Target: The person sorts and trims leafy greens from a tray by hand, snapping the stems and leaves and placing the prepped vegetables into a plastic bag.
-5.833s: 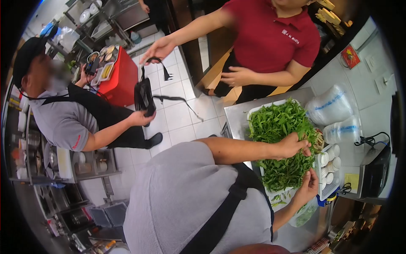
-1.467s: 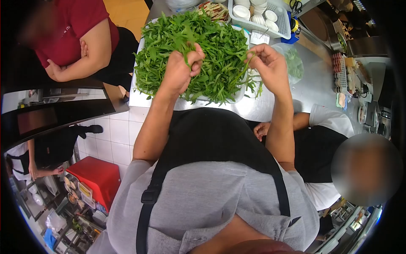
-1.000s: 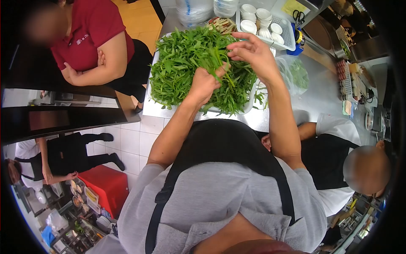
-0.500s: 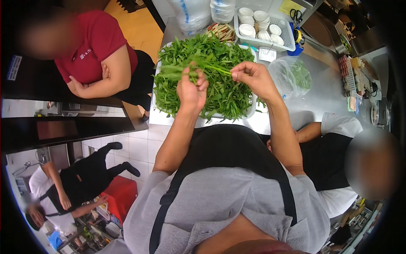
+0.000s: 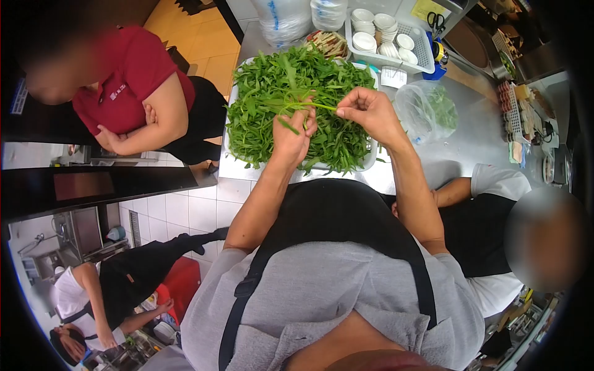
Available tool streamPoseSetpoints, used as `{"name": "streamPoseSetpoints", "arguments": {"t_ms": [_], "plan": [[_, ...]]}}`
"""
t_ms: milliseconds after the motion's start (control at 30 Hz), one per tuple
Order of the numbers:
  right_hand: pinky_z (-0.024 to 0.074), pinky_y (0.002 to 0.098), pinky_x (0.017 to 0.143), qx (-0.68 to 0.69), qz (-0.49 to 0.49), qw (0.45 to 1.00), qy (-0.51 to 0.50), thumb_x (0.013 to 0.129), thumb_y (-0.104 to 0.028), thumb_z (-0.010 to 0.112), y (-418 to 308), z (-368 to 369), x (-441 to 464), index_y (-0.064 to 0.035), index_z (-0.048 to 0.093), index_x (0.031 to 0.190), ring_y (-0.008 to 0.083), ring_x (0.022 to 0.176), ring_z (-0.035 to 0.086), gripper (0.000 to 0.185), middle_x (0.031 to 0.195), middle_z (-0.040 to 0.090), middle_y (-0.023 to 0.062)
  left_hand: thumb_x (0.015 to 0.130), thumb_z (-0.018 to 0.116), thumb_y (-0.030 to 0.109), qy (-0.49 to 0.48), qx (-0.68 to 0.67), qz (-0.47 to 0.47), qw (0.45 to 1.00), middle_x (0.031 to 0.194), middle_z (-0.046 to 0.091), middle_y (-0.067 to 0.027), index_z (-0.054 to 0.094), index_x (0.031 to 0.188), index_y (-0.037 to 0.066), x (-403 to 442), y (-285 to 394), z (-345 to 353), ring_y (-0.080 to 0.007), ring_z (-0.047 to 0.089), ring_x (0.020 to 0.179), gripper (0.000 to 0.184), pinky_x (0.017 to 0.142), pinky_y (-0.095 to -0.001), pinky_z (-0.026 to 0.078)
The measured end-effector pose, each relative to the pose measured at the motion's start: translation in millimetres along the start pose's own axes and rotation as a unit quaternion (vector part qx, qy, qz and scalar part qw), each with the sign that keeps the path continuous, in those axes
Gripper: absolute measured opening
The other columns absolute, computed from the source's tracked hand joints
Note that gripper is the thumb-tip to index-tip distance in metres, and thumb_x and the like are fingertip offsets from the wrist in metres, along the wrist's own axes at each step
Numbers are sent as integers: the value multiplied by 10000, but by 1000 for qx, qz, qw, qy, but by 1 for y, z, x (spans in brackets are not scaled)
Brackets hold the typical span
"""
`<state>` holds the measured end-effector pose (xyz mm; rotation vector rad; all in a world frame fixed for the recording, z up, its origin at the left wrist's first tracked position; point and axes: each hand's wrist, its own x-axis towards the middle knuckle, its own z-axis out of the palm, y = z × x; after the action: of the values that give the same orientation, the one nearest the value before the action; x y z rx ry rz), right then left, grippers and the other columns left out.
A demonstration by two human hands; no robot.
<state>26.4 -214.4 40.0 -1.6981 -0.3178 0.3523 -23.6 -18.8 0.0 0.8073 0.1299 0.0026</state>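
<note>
Greens (image 5: 297, 80) in white tray (image 5: 372, 154) (brimful)

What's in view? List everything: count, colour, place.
Leafy greens: one heap, green, in tray
Stems: a few, green, between both hands
Tray: one, white, on counter
Counter: one, silver, under tray
Wrapped stacks: two, clear with blue print, beyond tray
Red-and-white pieces: uncounted, beyond greens
Basket: one, white, beyond tray, to its right
Small dishes: many, white, in basket
Plastic bag: one, clear, right of tray
Scissors: one pair, black, right of basket
Box: one, red, lower left
Other people: three, red or white tops, two left, one right
Edge clutter: too small to count
Left hand: one, grip closed on stems, above greens
Right hand: one, grip pinching stems, tray's right
</note>
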Motion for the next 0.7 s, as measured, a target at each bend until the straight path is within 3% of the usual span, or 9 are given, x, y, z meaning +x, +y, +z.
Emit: {"name": "streamPoseSetpoints", "arguments": {"t_ms": [67,133,233,333,433,533,633,700], "plan": [[486,218,676,49,-19,998,22,863,-62,776,0,3,5,-4,719,936,53,750,609,110,842,701,7,973,550,-10,-27,20,-20,999,887,575,-51,606,1255,-3,3,-3,0,-84,467,675,287,531,-217,352],[490,223,681,14,-5,1000,20,857,-60,781,1,2,10,3,731,962,57,748,612,132,823,704,9,960,551,-39,-44,32,-48,997,941,595,-54,587,1320,-11,2,-1,0,-79,483,694,363,556,-224,377],[500,213,704,-51,43,998,4,867,-37,770,0,-1,19,17,727,997,59,764,626,148,856,717,18,935,605,-47,-49,34,-17,998,945,597,-63,569,1348,-18,14,-3,-6,-92,489,745,416,571,-221,355],[503,209,713,-55,77,996,-1,872,-37,769,0,-5,28,22,725,1020,60,773,633,165,883,727,28,969,612,3,-96,44,-52,993,1041,616,-55,559,1350,-5,26,8,-13,-77,483,708,384,604,-231,380],[511,235,699,-32,77,997,-3,872,-68,774,7,-7,33,23,739,1027,76,761,650,183,872,739,49,953,629,-11,-95,74,-44,992,964,617,-65,605,1281,-7,27,13,-6,-90,487,755,329,595,-221,356],[532,258,719,45,75,996,-13,905,-93,746,6,-4,34,31,746,1028,103,789,687,174,885,751,73,978,636,26,-100,138,-105,980,944,623,-61,621,1231,-6,33,25,-7,-87,479,727,255,599,-223,364],[551,268,749,72,73,994,46,952,-111,698,4,-2,38,43,749,1024,133,836,718,177,912,759,88,996,642,70,-57,-30,-62,996,920,625,-54,634,1196,-6,44,16,-13,-88,469,695,214,593,-224,372],[555,270,753,53,58,994,71,969,-124,677,1,-2,40,43,752,1024,141,840,723,191,913,761,87,999,647,93,-51,-15,-44,998,911,625,-56,640,1191,-11,48,16,-15,-87,464,679,219,589,-225,379]]}}
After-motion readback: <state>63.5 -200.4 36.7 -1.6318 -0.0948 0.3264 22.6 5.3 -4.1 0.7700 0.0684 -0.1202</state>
